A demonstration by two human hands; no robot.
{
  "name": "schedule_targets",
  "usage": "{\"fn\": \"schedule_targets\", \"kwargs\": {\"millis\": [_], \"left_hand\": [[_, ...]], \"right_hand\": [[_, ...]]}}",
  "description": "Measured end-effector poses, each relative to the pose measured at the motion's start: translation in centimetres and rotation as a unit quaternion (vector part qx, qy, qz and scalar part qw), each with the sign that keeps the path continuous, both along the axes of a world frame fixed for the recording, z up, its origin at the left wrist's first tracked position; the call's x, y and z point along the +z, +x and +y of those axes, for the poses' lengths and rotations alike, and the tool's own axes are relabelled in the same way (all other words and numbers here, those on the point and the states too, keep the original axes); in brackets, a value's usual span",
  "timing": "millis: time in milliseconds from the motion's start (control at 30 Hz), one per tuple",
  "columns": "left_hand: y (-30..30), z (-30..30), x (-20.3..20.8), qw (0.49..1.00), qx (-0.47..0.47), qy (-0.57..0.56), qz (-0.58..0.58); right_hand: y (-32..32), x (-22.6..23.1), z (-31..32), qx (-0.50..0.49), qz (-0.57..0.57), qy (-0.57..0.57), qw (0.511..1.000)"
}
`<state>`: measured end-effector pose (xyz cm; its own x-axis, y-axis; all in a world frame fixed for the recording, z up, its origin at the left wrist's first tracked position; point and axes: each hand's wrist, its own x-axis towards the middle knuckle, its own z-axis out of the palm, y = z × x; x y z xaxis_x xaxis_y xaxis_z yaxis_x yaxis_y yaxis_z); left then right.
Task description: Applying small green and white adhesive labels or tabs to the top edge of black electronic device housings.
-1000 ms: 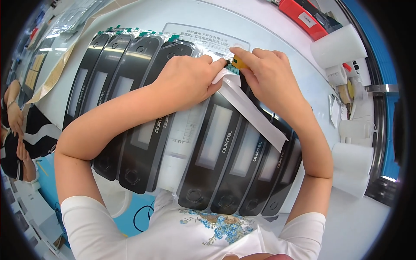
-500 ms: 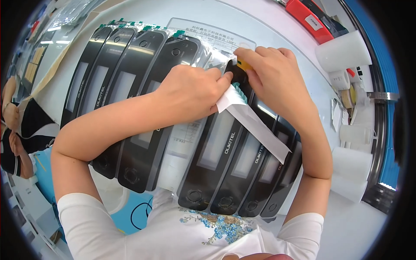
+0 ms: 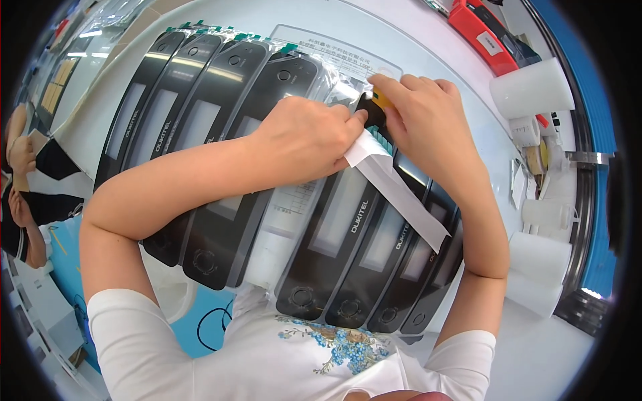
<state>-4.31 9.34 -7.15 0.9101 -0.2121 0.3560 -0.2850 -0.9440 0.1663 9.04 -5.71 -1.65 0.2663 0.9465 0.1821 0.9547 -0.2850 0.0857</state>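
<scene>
Several black phone-shaped panels in clear film overlap in two rows, a left row (image 3: 194, 100) and a right row (image 3: 334, 267). Green tabs (image 3: 287, 48) stick out along the left row's far edge. My left hand (image 3: 311, 137) pinches the upper end of a white paper strip (image 3: 401, 197) that slants across the right row. Green tabs show beside the strip, between the hands. My right hand (image 3: 428, 117) has thumb and fingers closed on a small yellow piece (image 3: 381, 99) at the far end of a right-row panel. Its kind is unclear.
A printed sheet (image 3: 334, 48) lies beyond the panels on the white table. Red bins (image 3: 483, 37), white rolls (image 3: 531, 89) and tape rolls (image 3: 535, 160) line the right side. At the far left, another person's hands and arms (image 3: 23, 157) show.
The view has shifted slightly. Both hands keep nearly the same place and grip, with the white strip still between the left fingers.
</scene>
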Motion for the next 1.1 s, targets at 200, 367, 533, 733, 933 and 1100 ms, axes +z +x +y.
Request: {"fn": "schedule_targets", "kwargs": {"millis": [200, 367, 533, 733, 933, 1100], "left_hand": [[0.3, -0.1, -0.2, 1.000, -0.008, 0.001, -0.010], [0.0, 0.0, -0.3, 1.000, -0.001, 0.003, -0.008], [0.2, 0.1, -0.4, 1.000, -0.004, 0.016, 0.002], [1.4, -0.1, -0.4, 0.996, -0.008, -0.059, -0.062], [1.4, -0.5, 0.8, 0.863, 0.019, -0.491, 0.114], [1.4, -0.8, 0.6, 0.815, -0.033, -0.561, 0.141]], "right_hand": [[0.4, -1.0, 0.0, 0.009, 0.000, 0.049, 0.999], [-0.1, -0.6, -0.1, -0.011, 0.018, 0.009, 1.000], [-0.5, 0.0, -0.9, -0.020, 0.001, -0.026, 0.999], [8.7, -1.5, -4.4, -0.118, 0.124, 0.033, 0.985], [6.1, -1.1, -3.6, -0.078, 0.159, 0.128, 0.976], [0.7, 1.7, -3.9, -0.045, 0.493, 0.005, 0.869]]}}
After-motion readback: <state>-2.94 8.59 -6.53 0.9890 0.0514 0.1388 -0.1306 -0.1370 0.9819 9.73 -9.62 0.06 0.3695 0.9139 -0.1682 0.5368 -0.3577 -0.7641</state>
